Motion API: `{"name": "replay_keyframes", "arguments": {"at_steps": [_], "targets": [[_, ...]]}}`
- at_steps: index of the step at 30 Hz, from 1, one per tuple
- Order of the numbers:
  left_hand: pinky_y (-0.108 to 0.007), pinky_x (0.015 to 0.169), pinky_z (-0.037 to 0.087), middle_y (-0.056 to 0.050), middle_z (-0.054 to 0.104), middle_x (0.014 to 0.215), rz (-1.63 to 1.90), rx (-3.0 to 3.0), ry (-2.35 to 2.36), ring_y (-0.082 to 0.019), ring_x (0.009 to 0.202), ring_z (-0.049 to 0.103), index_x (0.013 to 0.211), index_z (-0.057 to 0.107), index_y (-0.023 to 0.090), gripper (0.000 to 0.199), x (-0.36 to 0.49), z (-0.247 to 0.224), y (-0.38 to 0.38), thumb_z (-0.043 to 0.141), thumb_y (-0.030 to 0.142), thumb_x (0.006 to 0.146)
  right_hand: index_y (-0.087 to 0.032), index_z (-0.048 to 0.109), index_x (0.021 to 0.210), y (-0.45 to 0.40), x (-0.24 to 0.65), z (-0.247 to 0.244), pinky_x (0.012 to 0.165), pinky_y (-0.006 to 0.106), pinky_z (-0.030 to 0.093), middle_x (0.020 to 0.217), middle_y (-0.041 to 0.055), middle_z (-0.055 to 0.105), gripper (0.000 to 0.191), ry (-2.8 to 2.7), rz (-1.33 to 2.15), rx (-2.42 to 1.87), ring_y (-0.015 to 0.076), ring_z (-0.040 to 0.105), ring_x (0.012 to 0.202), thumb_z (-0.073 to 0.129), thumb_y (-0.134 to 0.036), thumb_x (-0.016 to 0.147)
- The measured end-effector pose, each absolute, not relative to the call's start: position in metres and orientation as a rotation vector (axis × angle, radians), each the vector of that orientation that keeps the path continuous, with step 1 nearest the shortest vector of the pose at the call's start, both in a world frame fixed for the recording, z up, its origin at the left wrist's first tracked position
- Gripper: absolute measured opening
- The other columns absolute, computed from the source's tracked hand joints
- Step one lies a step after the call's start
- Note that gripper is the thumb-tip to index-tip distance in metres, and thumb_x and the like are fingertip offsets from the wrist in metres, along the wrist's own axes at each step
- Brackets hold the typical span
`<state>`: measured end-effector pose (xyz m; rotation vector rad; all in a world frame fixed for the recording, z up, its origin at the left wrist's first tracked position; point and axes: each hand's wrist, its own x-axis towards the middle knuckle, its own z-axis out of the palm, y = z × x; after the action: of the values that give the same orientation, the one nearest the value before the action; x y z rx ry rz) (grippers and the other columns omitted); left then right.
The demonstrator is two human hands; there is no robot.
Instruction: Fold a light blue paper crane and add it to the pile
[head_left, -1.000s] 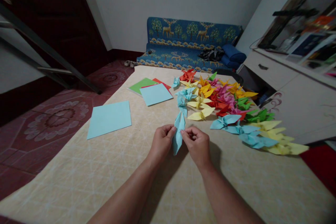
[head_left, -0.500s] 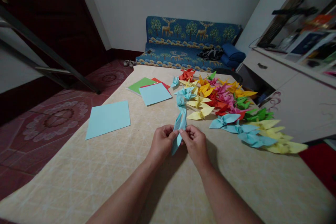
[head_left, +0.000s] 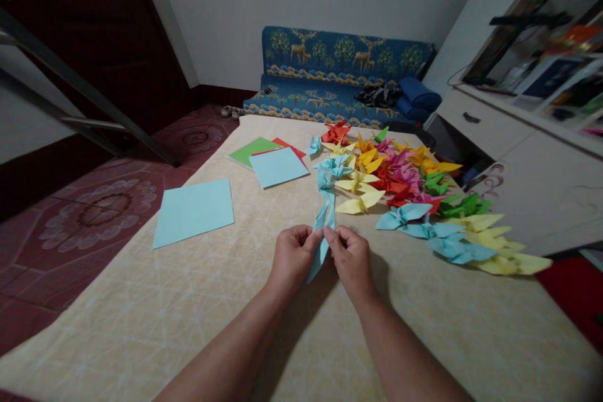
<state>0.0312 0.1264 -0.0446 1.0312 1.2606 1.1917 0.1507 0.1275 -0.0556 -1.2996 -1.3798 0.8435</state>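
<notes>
A folded light blue paper is pinched between my two hands above the near middle of the table, its narrow points directed away from me and toward me. My left hand grips its left side with thumb and fingers. On the right side, my right hand holds it the same way, the two thumbs close together. Just beyond lie folded light blue cranes and yellow cranes. A flat light blue sheet rests to the left. The fingertips under the folded paper are hidden.
Another light blue sheet overlaps green and red sheets. Many coloured cranes cover the table's far right, with blue and yellow ones nearer. Beyond the cream tablecloth stand a blue sofa and a white cabinet.
The thumbs have moved slightly apart on the folded blue paper, and its near point has shifted a little toward me and left. Both hands keep their hold.
</notes>
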Motion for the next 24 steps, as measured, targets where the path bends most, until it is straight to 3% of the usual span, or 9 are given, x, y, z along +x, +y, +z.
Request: {"name": "replay_keyframes", "arguments": {"at_steps": [4, 7, 10, 14, 18, 21, 24], "targets": [[-0.018, 0.044, 0.030, 0.001, 0.056, 0.051, 1.126, 0.947, 1.111, -0.007, 0.044, 0.044, 0.059, 0.062, 0.012, 0.036, 0.029, -0.041, 0.127, 0.076, 0.044, 0.065, -0.020, 0.042, 0.053, 0.128, 0.152, -0.054, 0.045, 0.022, 0.027, 0.047, -0.0062, 0.035, 0.043, -1.349, 0.813, -1.327, 0.0092, 0.035, 0.047, 0.055, -0.045, 0.086], [-0.019, 0.047, 0.037, 0.002, 0.059, 0.054, 1.123, 0.888, 1.005, -0.009, 0.046, 0.050, 0.086, 0.066, 0.012, 0.038, 0.028, -0.038, 0.127, 0.079, 0.040, 0.062, -0.020, 0.044, 0.054, 0.130, 0.155, -0.054, 0.044, 0.022, 0.029, 0.048, -0.0057, 0.038, 0.043, -1.297, 0.866, -1.319, 0.0095, 0.037, 0.046, 0.054, -0.047, 0.086], [-0.018, 0.047, 0.036, 0.006, 0.056, 0.050, 1.163, 0.888, 0.959, -0.009, 0.044, 0.050, 0.115, 0.058, 0.016, 0.055, 0.026, -0.035, 0.127, 0.078, 0.033, 0.066, -0.020, 0.046, 0.056, 0.132, 0.157, -0.055, 0.040, 0.022, 0.028, 0.046, -0.0058, 0.040, 0.044, -1.236, 0.987, -1.300, 0.0091, 0.036, 0.043, 0.053, -0.051, 0.086], [-0.020, 0.049, 0.039, 0.000, 0.065, 0.058, 1.124, 0.878, 0.928, -0.013, 0.051, 0.060, 0.121, 0.059, 0.012, 0.056, 0.023, -0.029, 0.127, 0.072, 0.031, 0.070, -0.019, 0.055, 0.073, 0.135, 0.158, -0.054, 0.038, 0.021, 0.033, 0.056, -0.0045, 0.049, 0.032, -1.143, 1.042, -1.267, 0.0096, 0.043, 0.043, 0.060, -0.050, 0.082], [-0.022, 0.052, 0.043, -0.005, 0.070, 0.063, 1.161, 0.819, 0.937, -0.015, 0.053, 0.064, 0.124, 0.060, 0.008, 0.061, 0.022, -0.026, 0.128, 0.072, 0.028, 0.068, -0.023, 0.057, 0.108, 0.135, 0.160, -0.048, 0.052, 0.022, 0.047, 0.101, 0.0056, 0.061, 0.036, -1.166, 0.871, -1.172, 0.0158, 0.059, 0.076, 0.070, -0.034, 0.076], [-0.023, 0.054, 0.045, -0.006, 0.072, 0.069, 1.205, 0.782, 0.974, -0.016, 0.056, 0.065, 0.114, 0.068, 0.010, 0.050, 0.022, -0.029, 0.129, 0.071, 0.024, 0.066, -0.024, 0.065, 0.101, 0.132, 0.164, -0.040, 0.062, 0.026, 0.051, 0.121, 0.0086, 0.054, 0.023, -1.331, 0.820, -1.083, 0.0217, 0.057, 0.102, 0.065, -0.028, 0.079], [-0.020, 0.056, 0.044, -0.008, 0.074, 0.078, 1.252, 0.748, 1.055, -0.013, 0.060, 0.062, 0.097, 0.075, 0.011, 0.033, 0.022, -0.034, 0.131, 0.071, 0.021, 0.066, -0.025, 0.070, 0.091, 0.130, 0.168, -0.036, 0.076, 0.032, 0.052, 0.131, 0.0075, 0.048, 0.015, -1.478, 0.849, -1.052, 0.0255, 0.052, 0.114, 0.064, -0.025, 0.078]]}}
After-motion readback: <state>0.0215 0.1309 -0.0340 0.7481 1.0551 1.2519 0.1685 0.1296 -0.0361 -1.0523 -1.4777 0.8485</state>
